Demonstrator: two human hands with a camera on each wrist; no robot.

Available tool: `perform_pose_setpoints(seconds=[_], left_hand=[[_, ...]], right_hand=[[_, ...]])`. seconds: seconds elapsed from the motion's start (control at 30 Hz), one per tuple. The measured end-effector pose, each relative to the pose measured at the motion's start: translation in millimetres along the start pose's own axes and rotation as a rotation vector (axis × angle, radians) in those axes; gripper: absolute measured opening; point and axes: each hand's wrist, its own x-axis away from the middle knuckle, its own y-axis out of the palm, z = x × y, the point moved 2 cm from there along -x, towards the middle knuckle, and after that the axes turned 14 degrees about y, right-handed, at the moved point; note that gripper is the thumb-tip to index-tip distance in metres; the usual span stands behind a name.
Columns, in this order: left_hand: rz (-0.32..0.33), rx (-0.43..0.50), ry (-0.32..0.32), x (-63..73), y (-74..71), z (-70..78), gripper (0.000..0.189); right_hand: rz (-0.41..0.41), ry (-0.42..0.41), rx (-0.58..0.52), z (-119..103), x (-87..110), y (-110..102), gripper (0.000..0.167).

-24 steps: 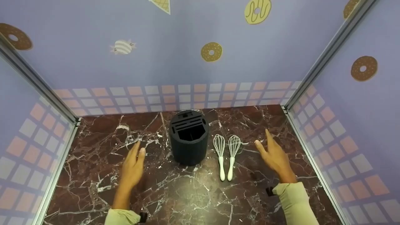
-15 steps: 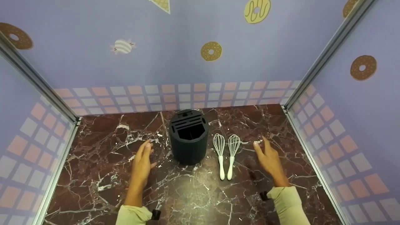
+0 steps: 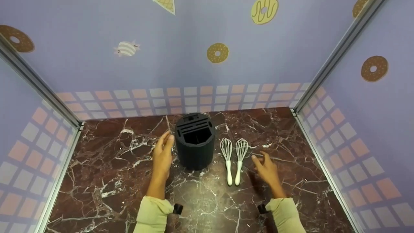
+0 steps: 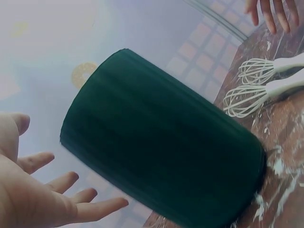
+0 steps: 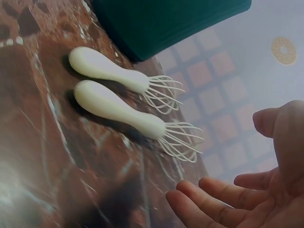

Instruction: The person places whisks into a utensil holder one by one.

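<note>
A dark round utensil holder [image 3: 195, 155] stands upright on the marbled surface, its top divided into slots and one large opening. Close to its left side is my left hand [image 3: 162, 158], fingers spread and holding nothing; the left wrist view shows the fingers [image 4: 102, 209] beside the holder's wall. Two whisks with white handles lie side by side to the right of the holder: the left whisk [image 3: 229, 170] and the right whisk [image 3: 239, 170]. My right hand [image 3: 266, 170] hovers just right of the right whisk, its fingers [image 5: 194, 204] loosely extended with nothing in them.
Walls printed with sweets and checks enclose the dark red marbled tabletop [image 3: 113, 200] at the back and both sides. A metal corner post [image 3: 336, 58] rises at the right, another post [image 3: 35, 81] at the left.
My left hand has moved right and slightly forward, up beside the holder. The right hand has moved left toward the whisks. Holder and whisks have stayed in place.
</note>
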Motion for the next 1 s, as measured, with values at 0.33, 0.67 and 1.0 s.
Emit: perform_pose_setpoints(seconds=[0.33, 0.67, 1.0], left_hand=[[-0.030, -0.102, 0.012, -16.5, 21.0, -2.5, 0.058], [-0.037, -0.162, -0.037, -18.6, 22.8, -7.9, 0.053], [-0.047, -0.202, -0.039, -19.3, 23.3, -12.6, 0.055]], right_hand=[[-0.027, 0.052, -0.097, 7, 1.5, 17, 0.066], [-0.030, 0.085, -0.189, 10, -0.1, 38, 0.062], [-0.050, 0.106, -0.273, 11, 1.7, 54, 0.060]])
